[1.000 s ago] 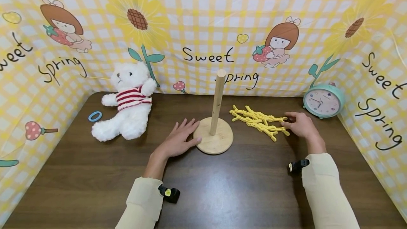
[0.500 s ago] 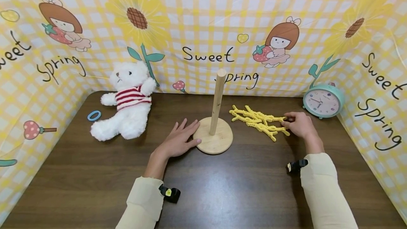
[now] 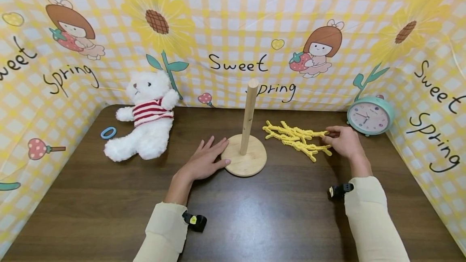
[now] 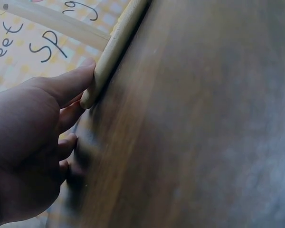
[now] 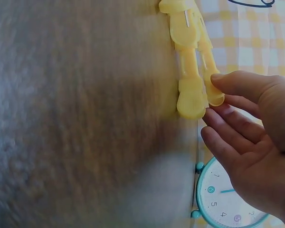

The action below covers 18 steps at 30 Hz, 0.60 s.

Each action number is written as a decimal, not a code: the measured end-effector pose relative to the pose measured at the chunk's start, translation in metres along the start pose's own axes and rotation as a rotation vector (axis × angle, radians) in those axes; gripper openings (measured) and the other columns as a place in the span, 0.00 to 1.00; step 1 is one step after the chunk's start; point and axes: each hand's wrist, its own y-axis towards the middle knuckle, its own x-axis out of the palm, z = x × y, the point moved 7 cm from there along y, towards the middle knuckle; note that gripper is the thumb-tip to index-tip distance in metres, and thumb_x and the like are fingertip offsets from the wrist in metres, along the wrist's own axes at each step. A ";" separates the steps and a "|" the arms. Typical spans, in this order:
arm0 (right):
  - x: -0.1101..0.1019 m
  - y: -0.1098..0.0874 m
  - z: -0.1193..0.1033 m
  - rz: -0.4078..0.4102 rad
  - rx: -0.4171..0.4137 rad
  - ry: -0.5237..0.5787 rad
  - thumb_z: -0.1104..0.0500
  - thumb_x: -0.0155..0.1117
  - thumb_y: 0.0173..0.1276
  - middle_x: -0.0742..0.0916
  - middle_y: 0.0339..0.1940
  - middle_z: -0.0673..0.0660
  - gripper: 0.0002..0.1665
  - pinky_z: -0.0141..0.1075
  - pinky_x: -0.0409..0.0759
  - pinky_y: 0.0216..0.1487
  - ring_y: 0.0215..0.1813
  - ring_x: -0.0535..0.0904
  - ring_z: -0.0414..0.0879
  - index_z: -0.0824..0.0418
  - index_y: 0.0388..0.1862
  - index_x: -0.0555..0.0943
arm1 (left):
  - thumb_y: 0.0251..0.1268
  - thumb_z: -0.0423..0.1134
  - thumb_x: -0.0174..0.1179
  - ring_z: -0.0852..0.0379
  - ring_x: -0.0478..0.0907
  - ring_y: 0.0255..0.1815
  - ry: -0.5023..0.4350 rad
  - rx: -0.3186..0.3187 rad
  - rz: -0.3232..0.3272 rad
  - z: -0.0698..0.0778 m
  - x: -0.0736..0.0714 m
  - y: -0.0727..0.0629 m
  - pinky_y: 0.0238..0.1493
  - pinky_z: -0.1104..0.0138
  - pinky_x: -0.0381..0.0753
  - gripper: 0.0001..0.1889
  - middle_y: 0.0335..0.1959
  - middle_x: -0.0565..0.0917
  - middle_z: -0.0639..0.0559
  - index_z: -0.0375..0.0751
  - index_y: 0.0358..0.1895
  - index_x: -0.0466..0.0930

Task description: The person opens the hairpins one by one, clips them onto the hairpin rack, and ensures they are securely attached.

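Observation:
My left hand (image 3: 204, 159) lies at the left edge of a round wooden base (image 3: 251, 167) with an upright wooden pole (image 3: 249, 120). Its fingers are spread and straight, and the thumb touches the top of the base (image 4: 109, 59). At the right, my right hand (image 3: 344, 140) pinches one rounded end of a yellow jointed plastic lattice (image 3: 298, 136) lying on the table. In the right wrist view, the thumb of the right hand (image 5: 256, 118) presses on one end of the yellow lattice (image 5: 191, 71), with the index finger below; the other fingers stay off it.
Behind the right hand stands a mint-green alarm clock (image 3: 369, 115). A white teddy bear (image 3: 149, 112) in a striped shirt lies at the back left, with a blue ring (image 3: 108, 133) beside it. Checked cloth (image 3: 233, 23) walls in the dark wooden table (image 3: 255, 221).
The right hand's fingers have shifted slightly at the end of the yellow lattice. The left hand, wooden base and pole have not visibly moved.

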 end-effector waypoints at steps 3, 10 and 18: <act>0.000 -0.001 -0.001 0.012 0.004 0.017 0.56 0.64 0.74 0.84 0.55 0.74 0.28 0.56 0.80 0.54 0.57 0.81 0.66 0.73 0.66 0.77 | 0.78 0.55 0.53 0.39 0.36 0.83 0.000 -0.002 0.000 -0.001 0.000 0.000 0.77 0.45 0.28 0.38 0.82 0.53 0.48 0.44 0.83 0.51; -0.001 -0.006 -0.005 0.036 0.002 0.058 0.56 0.63 0.75 0.85 0.54 0.73 0.28 0.53 0.81 0.51 0.55 0.82 0.65 0.72 0.66 0.77 | 0.78 0.54 0.54 0.39 0.36 0.83 -0.018 0.001 0.009 -0.001 0.000 -0.001 0.77 0.44 0.28 0.38 0.82 0.54 0.47 0.44 0.82 0.52; -0.003 -0.013 -0.020 0.091 -0.071 0.092 0.54 0.65 0.74 0.85 0.53 0.73 0.28 0.48 0.83 0.48 0.56 0.82 0.66 0.73 0.64 0.78 | 0.77 0.54 0.54 0.40 0.36 0.83 -0.029 0.010 0.022 -0.003 0.001 -0.001 0.78 0.46 0.28 0.38 0.81 0.55 0.47 0.44 0.82 0.53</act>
